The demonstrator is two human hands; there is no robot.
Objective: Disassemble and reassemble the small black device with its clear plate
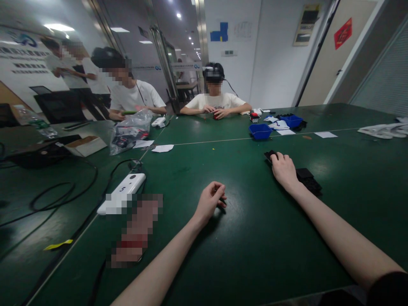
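Observation:
My right hand (pixel 284 170) is over the right half of the green table, its fingers closed on a thin black piece (pixel 269 155) that sticks out past the fingertips. By the wrist lie more flat black pieces (pixel 308 180), stacked loosely and partly covered by the arm. Near the middle of the table is my left hand (pixel 210 199), fingers curled in and thumb against them. A dark spot shows under those fingers, but whether it is a small object or shadow I cannot make out.
The green table (pixel 191 165) bears a white power bank (pixel 123 193), a blurred phone-like slab (pixel 137 231) and black cables at left. Further back are a plastic bag (pixel 130 131), blue trays (pixel 259 131), and a person (pixel 215 100) handling something red.

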